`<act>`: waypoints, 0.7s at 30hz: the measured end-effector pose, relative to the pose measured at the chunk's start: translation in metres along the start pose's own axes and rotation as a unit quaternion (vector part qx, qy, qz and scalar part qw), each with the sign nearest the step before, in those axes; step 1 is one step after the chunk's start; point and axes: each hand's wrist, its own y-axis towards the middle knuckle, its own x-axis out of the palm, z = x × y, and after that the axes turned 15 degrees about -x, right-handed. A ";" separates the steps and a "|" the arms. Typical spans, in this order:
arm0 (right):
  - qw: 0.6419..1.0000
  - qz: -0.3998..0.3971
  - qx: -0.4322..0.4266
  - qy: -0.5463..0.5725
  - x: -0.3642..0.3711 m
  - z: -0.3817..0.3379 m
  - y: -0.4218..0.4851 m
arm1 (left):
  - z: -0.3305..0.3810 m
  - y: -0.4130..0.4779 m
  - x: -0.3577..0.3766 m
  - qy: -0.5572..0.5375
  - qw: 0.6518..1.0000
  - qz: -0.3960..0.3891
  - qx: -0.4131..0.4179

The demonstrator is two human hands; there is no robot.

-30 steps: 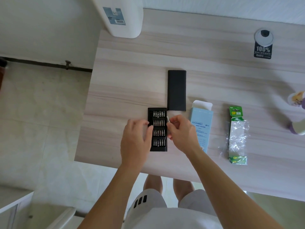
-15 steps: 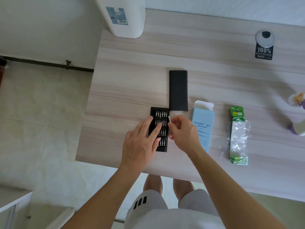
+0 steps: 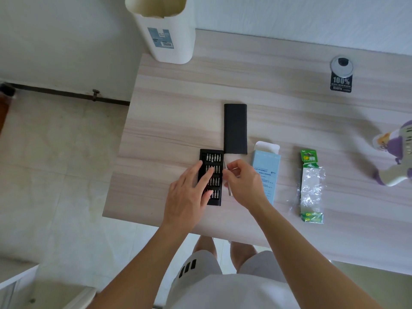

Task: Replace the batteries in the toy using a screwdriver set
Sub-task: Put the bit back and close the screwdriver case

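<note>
Table [image 3: 178, 130]: one bit tray [image 3: 211, 151], one battery pack [image 3: 311, 186], one screwdriver [image 3: 229, 191].

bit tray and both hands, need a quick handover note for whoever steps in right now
Left hand: open, fingers flat on the bit tray.
Right hand: pinches the slim silver driver beside the tray.
Black sleeve lies just beyond the tray; blue box and battery pack to the right; toy at the far right, no hand on it.
Done: tray out of sleeve, driver in hand.
Left: pick and fit a bit, open the toy, swap batteries, close it.
</note>
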 end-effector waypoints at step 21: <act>0.984 0.003 0.031 0.174 0.022 -0.037 -0.029 | 0.010 -0.005 -0.048 -0.404 0.880 -0.106 -0.228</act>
